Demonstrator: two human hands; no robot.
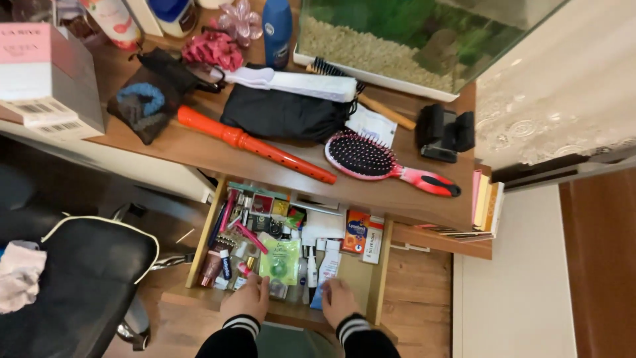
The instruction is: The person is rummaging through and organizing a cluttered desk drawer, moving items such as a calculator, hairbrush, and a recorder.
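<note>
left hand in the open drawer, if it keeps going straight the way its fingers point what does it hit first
Probably the flat light-green packet with a round green centre, lying just beyond the left hand among the small tubes and bottles in the open wooden drawer. Depth is unclear, so a clear item under the fingertips may come first.

A brown wooden desk top (pixel 397 189) ran across the view, with a glass aquarium (pixel 411 40) holding pale gravel and green plants at its far edge. A black padded office chair with white piping (pixel 79 278) stood at the left. A cream lace curtain (pixel 556 93) hung at the right, above a white wall panel (pixel 517 278) and warm wood flooring (pixel 417 298).
</note>
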